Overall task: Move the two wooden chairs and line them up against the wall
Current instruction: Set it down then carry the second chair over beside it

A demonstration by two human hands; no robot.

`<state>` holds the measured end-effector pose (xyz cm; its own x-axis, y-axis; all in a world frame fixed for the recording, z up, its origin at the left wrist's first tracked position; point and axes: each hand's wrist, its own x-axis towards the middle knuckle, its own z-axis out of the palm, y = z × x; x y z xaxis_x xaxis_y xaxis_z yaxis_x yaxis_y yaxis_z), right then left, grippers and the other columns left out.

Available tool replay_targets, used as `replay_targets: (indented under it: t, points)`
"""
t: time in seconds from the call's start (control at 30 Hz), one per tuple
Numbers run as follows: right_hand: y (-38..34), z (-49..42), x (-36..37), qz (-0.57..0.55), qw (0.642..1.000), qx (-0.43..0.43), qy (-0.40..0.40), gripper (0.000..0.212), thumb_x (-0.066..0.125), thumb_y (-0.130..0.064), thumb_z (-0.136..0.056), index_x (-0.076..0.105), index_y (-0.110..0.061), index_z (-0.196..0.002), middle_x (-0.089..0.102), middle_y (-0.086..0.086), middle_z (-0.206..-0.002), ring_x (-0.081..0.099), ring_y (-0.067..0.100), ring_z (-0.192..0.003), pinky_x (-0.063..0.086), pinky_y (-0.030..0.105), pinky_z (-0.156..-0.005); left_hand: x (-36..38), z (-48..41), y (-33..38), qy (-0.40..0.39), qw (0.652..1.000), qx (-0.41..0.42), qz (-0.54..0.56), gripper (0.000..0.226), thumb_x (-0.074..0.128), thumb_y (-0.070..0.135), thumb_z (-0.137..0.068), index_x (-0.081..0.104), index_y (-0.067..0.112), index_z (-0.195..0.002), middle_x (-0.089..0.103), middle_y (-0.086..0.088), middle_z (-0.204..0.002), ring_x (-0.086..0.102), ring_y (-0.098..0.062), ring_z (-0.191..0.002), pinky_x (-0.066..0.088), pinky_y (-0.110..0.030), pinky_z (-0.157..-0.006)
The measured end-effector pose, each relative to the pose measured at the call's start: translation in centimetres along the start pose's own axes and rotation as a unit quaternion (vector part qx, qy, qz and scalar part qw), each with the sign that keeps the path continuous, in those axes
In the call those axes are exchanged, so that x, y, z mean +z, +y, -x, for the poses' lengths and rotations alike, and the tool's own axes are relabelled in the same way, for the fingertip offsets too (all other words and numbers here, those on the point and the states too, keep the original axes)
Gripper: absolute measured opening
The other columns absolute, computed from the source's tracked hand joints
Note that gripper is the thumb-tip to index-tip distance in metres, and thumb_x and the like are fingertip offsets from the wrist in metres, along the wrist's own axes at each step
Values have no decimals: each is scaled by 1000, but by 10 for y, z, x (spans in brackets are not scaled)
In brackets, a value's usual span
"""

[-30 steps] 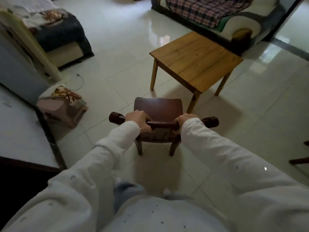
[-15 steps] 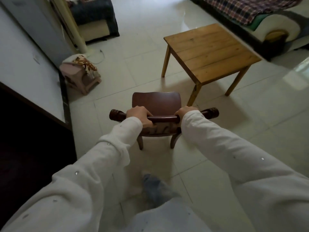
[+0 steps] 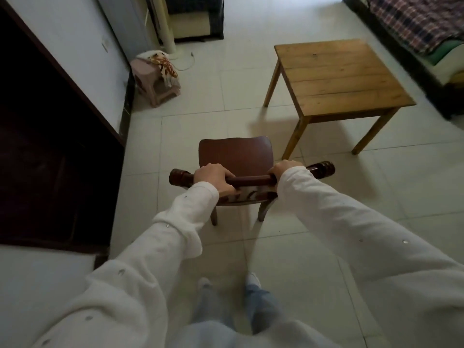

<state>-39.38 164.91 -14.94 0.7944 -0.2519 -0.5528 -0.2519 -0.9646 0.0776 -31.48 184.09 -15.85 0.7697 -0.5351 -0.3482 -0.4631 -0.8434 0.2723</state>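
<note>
Left hand (image 3: pixel 215 177), right hand (image 3: pixel 283 167) gripping chair (image 3: pixel 235 154) top rail

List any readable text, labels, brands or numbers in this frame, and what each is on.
None readable.
The dark wooden chair, held at its top rail by the left hand and right hand, shows no lettering.
The wooden table is bare wood with no marks.
The patterned cloth on the pink stool has a print, not text.
A small fitting on the wall is too small to read.
</note>
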Motion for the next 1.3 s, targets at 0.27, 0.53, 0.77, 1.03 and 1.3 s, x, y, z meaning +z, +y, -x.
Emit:
replay_targets:
  t: [0.27,0.53,0.77,1.03,1.3]
  points:
    - [39,105,82,-8,1000,5,-1,19,66,-31,-79,69,-33,-97,59,-4,-76,57,19,-69,46,32,-65,63,105,66,-1,1000,3,-3,43,73,61,-62,72,50,-104,73,15,-88,66,-14,-86,54,-28,-80]
    - [84,218,168,-12,1000,2,6,19,67,-37,-78,70,-35,-97,57,-7,-72,54,15,-62,43,31,-62,132,218,136,-7,1000,9,6,39,73,53,-67,73,46,-105,72,16,-82,64,-10,-78,48,-24,-67]
    - [132,309,240,-6,1000,-3,17,9,67,-42,-76,68,-37,-83,58,-7,-69,53,12,-58,44,31,-60,193,308,208,11,1000,2,16,37,74,53,-68,74,44,-104,72,17,-83,62,-9,-75,47,-23,-65]
    - [198,415,318,28,1000,-1,-2,11,66,-40,-74,67,-38,-86,59,-9,-70,52,11,-56,43,29,-61,259,409,302,15,1000,6,21,41,73,50,-63,73,46,-104,72,16,-81,65,-10,-78,52,-23,-71]
    - [239,502,391,41,999,18,2,12,66,-44,-74,65,-42,-86,57,-10,-68,50,10,-55,46,29,-61,313,487,362,0,999,39,16,40,71,53,-68,73,45,-107,73,14,-84,66,-12,-80,55,-27,-74]
